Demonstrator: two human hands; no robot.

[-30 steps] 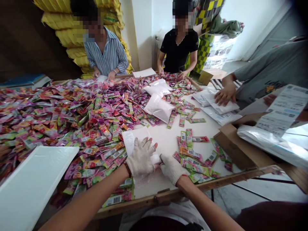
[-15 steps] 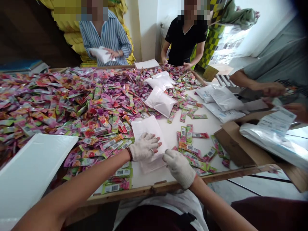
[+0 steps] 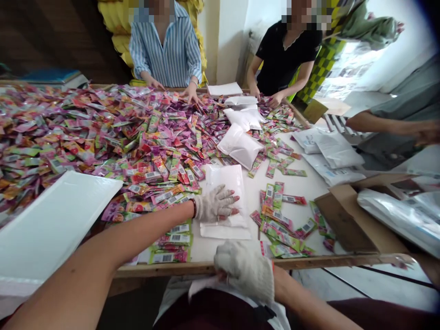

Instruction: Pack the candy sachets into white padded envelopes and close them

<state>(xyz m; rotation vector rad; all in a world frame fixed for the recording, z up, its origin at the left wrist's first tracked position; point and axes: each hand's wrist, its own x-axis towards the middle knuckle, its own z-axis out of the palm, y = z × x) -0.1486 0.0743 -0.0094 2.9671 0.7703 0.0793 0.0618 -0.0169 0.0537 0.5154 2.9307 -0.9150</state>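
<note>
My left hand (image 3: 215,204), in a cream fingerless-tip glove, lies flat with fingers stretched on a white mailing bag (image 3: 229,176). The bag rests on the table, its flap end towards me. Closed and held low over the table's front edge, my right hand (image 3: 244,270) wears a similar glove. A pale strip (image 3: 201,286) hangs from its fingers above my lap; its exact kind is hard to make out. Beside the bag on both sides lie small colourful sachets (image 3: 172,239).
A large heap of sachets (image 3: 113,128) covers the left and back. Filled white bags (image 3: 240,145) lie behind my bag. At left stands a stack of flat white mailers (image 3: 51,224); at right, a cardboard box (image 3: 343,220). Co-workers stand at the back (image 3: 165,46) and right (image 3: 395,119).
My right hand has moved down and towards me, away from the bag's flap, with a pale strip now showing. At the back, a co-worker's white packet now lies on the table.
</note>
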